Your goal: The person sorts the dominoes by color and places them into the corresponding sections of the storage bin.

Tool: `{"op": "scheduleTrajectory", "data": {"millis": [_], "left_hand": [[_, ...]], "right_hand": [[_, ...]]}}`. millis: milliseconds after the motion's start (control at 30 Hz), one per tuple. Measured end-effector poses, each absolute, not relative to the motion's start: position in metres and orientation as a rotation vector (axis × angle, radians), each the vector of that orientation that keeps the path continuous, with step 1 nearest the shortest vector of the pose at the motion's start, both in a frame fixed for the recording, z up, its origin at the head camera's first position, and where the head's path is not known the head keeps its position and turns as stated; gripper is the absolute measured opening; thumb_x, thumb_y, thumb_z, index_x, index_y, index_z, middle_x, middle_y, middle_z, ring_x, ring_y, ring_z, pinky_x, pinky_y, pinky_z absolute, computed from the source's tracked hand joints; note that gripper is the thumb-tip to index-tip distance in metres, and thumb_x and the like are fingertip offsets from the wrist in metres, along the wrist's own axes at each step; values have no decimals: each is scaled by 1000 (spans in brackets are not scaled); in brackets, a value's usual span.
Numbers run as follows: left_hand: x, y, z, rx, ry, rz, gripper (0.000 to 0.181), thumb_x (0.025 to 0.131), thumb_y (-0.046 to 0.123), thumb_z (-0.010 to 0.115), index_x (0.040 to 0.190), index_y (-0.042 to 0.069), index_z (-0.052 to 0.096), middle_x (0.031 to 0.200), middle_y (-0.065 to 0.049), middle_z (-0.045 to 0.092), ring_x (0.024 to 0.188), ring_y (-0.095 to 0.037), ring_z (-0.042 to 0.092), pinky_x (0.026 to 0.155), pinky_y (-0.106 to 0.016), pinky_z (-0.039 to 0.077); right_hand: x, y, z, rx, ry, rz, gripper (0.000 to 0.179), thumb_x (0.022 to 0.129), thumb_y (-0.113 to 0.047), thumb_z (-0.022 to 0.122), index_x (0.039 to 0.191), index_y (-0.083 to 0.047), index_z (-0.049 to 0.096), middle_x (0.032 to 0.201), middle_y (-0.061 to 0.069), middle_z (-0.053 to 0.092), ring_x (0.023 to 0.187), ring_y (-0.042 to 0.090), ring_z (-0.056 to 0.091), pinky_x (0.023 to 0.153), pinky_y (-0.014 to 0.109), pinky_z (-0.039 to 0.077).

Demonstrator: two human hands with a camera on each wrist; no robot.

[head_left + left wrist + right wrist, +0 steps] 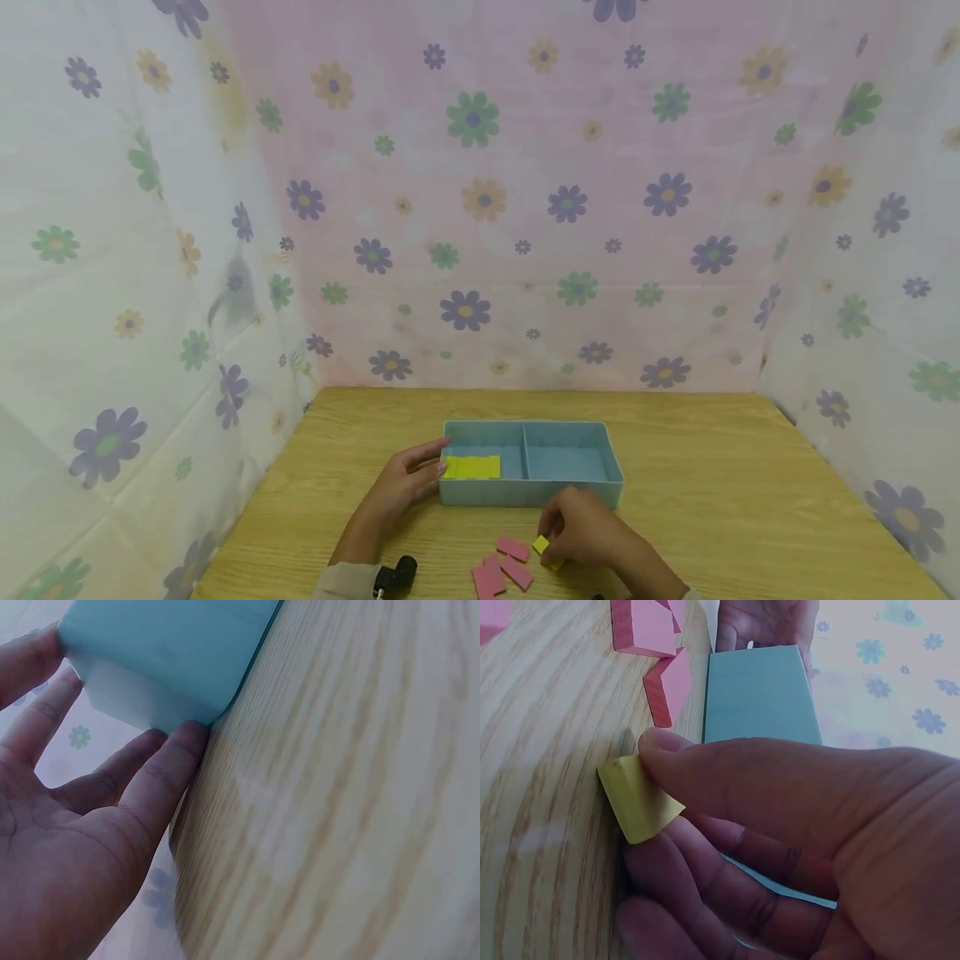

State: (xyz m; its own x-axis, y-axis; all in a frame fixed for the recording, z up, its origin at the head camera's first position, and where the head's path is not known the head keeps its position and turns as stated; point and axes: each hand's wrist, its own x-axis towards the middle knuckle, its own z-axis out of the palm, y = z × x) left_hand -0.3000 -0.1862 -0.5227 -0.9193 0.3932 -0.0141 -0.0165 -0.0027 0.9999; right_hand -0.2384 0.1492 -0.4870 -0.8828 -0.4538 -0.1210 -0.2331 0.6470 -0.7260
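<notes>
A light blue two-compartment box (573, 493) stands on the wooden table. Yellow blocks (472, 467) lie in a row along the near side of its left compartment; the right compartment shows only its bare floor. My left hand (405, 481) rests its extended fingers against the box's left end, as the left wrist view also shows. In front of the box, my right hand (585, 529) pinches a small yellow block (634, 799) between thumb and fingers, close over the table. A bit of yellow shows just under that hand, mostly hidden. Pink blocks (512, 548) lie to its left.
The wooden table (712, 483) extends on both sides of the box. Flower-patterned cloth (525, 250) hangs behind the table and along both sides. A black device (405, 572) sits at my left wrist, by the sleeve.
</notes>
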Motion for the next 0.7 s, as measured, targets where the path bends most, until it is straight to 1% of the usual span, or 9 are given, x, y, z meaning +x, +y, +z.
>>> {"op": "scheduleTrajectory", "data": {"millis": [67,267,500,700], "left_hand": [[-299,-186,-524,391,1990,1995,56,106,19,61,158,10,43,166,-23,32,149,-41,40,108,-40,52],[-295,-185,-521,350,2002,1998,53,107,20,60,157,12,46,165,-24,33,142,-36,50,107,-37,53],[-299,-185,-522,366,1996,1984,55,106,22,61,158,11,45,165,-22,33,146,-38,45,107,-38,53],[-299,-185,-522,349,2014,1984,54,107,21,60,158,12,45,164,-22,36,142,-36,50,107,-37,54]], "right_hand": [[-237,150,-487,-542,2577,-1080,22,70,-12,95,80,-12,75,70,-3,66,67,14,58,56,27,47],[-238,150,-489,-534,2576,-1101,21,71,-14,95,79,-11,76,70,-4,68,68,13,60,57,27,49],[-239,148,-490,-513,2608,-1112,20,70,-16,96,76,-13,77,70,-5,69,68,13,60,57,27,49],[-243,147,-486,-475,2612,-1143,18,73,-18,95,77,-13,77,72,-5,70,68,13,63,57,28,52]]}}
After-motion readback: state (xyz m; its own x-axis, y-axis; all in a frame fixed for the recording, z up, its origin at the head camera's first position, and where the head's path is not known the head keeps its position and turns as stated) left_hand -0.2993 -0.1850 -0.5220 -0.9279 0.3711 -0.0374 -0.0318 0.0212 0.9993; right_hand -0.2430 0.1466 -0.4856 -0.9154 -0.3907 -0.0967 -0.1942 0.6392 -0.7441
